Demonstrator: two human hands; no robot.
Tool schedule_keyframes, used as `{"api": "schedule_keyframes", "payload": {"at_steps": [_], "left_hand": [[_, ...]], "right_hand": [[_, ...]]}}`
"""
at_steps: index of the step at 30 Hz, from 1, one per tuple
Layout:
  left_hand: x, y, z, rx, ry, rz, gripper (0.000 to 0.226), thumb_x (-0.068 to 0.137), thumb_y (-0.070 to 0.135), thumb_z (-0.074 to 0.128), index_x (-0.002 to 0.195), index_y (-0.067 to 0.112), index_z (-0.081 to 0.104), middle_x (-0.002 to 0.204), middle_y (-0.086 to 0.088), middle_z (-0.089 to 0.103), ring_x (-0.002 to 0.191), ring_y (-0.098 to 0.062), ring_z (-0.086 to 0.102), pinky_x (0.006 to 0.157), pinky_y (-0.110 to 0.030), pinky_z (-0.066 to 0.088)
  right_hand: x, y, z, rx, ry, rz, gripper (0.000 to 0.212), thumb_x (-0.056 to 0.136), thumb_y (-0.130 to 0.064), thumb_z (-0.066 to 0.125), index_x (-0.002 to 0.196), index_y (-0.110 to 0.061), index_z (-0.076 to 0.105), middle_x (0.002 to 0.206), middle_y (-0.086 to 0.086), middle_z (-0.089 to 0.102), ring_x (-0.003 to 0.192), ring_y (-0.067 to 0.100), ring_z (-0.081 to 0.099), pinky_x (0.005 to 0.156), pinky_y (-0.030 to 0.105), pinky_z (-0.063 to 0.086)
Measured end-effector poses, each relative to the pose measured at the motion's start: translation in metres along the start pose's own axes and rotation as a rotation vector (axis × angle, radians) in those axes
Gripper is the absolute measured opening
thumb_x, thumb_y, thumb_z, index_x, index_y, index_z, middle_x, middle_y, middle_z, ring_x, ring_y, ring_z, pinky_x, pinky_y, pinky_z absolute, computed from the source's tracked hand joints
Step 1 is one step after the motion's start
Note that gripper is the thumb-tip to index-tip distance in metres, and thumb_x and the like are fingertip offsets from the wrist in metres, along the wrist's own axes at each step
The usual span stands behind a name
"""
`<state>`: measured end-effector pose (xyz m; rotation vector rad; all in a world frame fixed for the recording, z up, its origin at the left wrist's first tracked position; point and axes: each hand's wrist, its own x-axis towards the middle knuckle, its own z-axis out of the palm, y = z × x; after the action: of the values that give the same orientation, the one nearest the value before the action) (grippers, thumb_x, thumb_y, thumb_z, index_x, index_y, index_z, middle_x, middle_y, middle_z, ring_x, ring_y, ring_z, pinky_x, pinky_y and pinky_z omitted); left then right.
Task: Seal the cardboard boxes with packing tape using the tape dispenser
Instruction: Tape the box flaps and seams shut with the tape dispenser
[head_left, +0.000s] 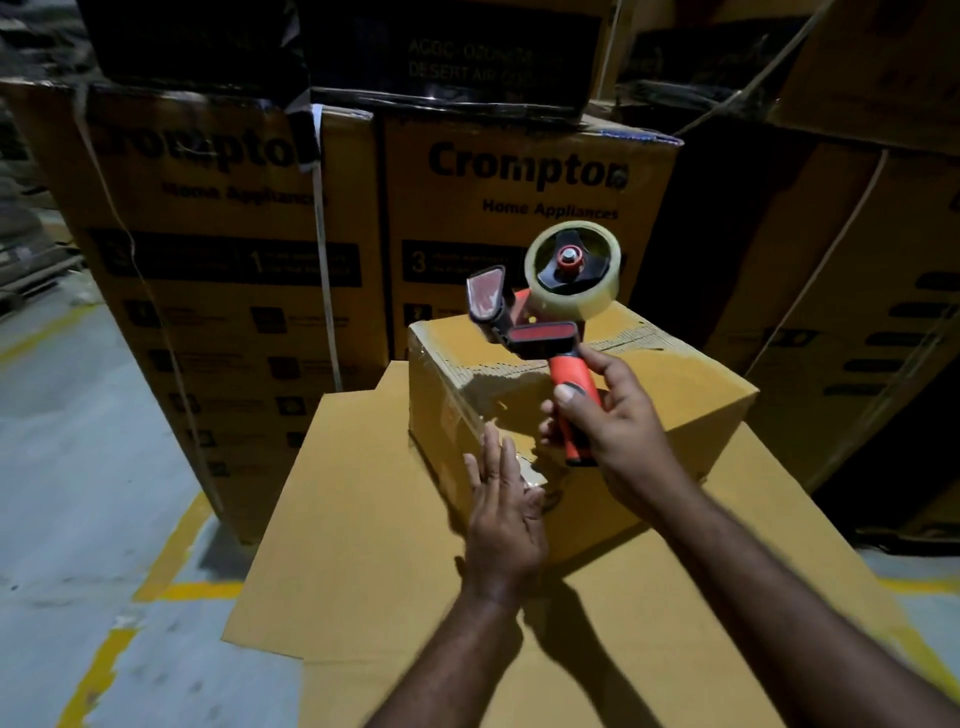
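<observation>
We see the right hand curled round the orange handle of the tape dispenser, thumb laid along the top of the grip, holding the tool in the air above the small cardboard box with its head tilted up and away from us. The roll of clear tape sits on the far end of the dispenser, which touches nothing but the hand. The left hand is flat, fingers straight and close together, pressed against the near corner of the same box, where a glossy strip of tape runs over the edge (how far it reaches along the top we cannot tell). The small box rests on a broader flat sheet of cardboard that spreads out toward us under both forearms. Behind it stand tall cartons printed "Crompton Home Appliances", bound with straps, with darker cartons stacked on top. To the left lies grey concrete floor marked with yellow painted lines.
</observation>
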<state>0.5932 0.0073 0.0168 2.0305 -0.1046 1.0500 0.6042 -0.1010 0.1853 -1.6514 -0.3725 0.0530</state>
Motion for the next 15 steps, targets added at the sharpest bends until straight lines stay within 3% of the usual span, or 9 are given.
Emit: {"api": "schedule_keyframes", "payload": {"at_steps": [3, 4, 6, 7, 9, 10, 12, 15], "left_hand": [[-0.005, 0.016, 0.001, -0.036, 0.048, -0.131, 0.056, 0.111, 0.032, 0.022, 0.152, -0.006, 0.031, 0.159, -0.024, 0.035, 0.157, -0.018, 0.009, 0.113, -0.069, 0.029], [-0.008, 0.018, 0.001, -0.028, 0.037, -0.139, 0.054, 0.11, 0.029, 0.021, 0.145, -0.008, 0.039, 0.148, -0.027, 0.049, 0.155, -0.021, 0.019, 0.112, -0.069, 0.028], [-0.015, 0.011, -0.005, -0.026, -0.043, -0.155, 0.052, 0.109, 0.028, 0.02, 0.122, -0.004, 0.059, 0.11, -0.021, 0.069, 0.126, -0.035, 0.058, 0.125, -0.052, 0.019], [-0.016, 0.006, -0.013, -0.071, -0.099, -0.183, 0.053, 0.109, 0.036, 0.021, 0.124, 0.008, 0.063, 0.11, -0.015, 0.071, 0.121, -0.037, 0.062, 0.128, -0.04, 0.014], [-0.02, 0.001, -0.029, -0.169, -0.116, -0.37, 0.053, 0.102, 0.066, 0.019, 0.144, 0.05, 0.045, 0.147, 0.016, 0.053, 0.151, -0.025, 0.031, 0.121, -0.017, 0.016], [-0.02, 0.001, -0.036, -0.223, -0.098, -0.503, 0.051, 0.097, 0.075, 0.017, 0.143, 0.062, 0.034, 0.152, 0.03, 0.039, 0.156, -0.015, 0.016, 0.115, -0.009, 0.016], [-0.004, 0.011, -0.044, -0.282, -0.027, -0.568, 0.051, 0.098, 0.07, 0.02, 0.148, 0.058, 0.025, 0.154, 0.035, 0.031, 0.155, -0.007, 0.012, 0.114, -0.003, 0.014], [0.042, 0.032, -0.031, -0.458, -0.058, -0.595, 0.059, 0.104, 0.058, 0.025, 0.159, 0.041, 0.012, 0.166, 0.021, 0.019, 0.153, 0.001, 0.013, 0.125, -0.026, 0.02]], "right_hand": [[0.024, 0.012, 0.03, 0.022, -0.016, -0.009, 0.055, 0.099, -0.009, 0.059, 0.146, -0.025, 0.037, 0.108, 0.025, 0.062, 0.087, 0.029, 0.068, 0.079, 0.04, 0.06], [0.028, 0.015, 0.038, 0.043, -0.02, -0.005, 0.054, 0.099, -0.008, 0.058, 0.145, -0.025, 0.037, 0.107, 0.025, 0.061, 0.086, 0.029, 0.067, 0.077, 0.039, 0.06], [0.033, 0.023, 0.053, 0.074, -0.018, 0.014, 0.053, 0.099, -0.008, 0.058, 0.145, -0.025, 0.037, 0.106, 0.026, 0.061, 0.084, 0.027, 0.067, 0.076, 0.04, 0.061], [0.034, 0.026, 0.058, 0.07, -0.015, 0.021, 0.053, 0.099, -0.009, 0.058, 0.145, -0.026, 0.038, 0.108, 0.025, 0.062, 0.083, 0.026, 0.068, 0.077, 0.042, 0.061], [0.034, 0.031, 0.061, 0.044, 0.003, 0.013, 0.052, 0.099, -0.012, 0.059, 0.143, -0.03, 0.038, 0.111, 0.022, 0.062, 0.082, 0.025, 0.07, 0.077, 0.043, 0.062], [0.035, 0.034, 0.059, 0.039, 0.018, 0.002, 0.052, 0.099, -0.013, 0.059, 0.143, -0.032, 0.038, 0.11, 0.021, 0.062, 0.081, 0.025, 0.07, 0.076, 0.044, 0.062], [0.034, 0.038, 0.057, 0.066, 0.047, -0.013, 0.052, 0.1, -0.013, 0.058, 0.144, -0.031, 0.036, 0.105, 0.019, 0.064, 0.082, 0.025, 0.07, 0.076, 0.042, 0.062], [0.03, 0.042, 0.054, 0.055, 0.098, -0.033, 0.051, 0.1, -0.017, 0.056, 0.145, -0.027, 0.035, 0.105, 0.009, 0.065, 0.085, 0.012, 0.07, 0.073, 0.028, 0.059]]}}
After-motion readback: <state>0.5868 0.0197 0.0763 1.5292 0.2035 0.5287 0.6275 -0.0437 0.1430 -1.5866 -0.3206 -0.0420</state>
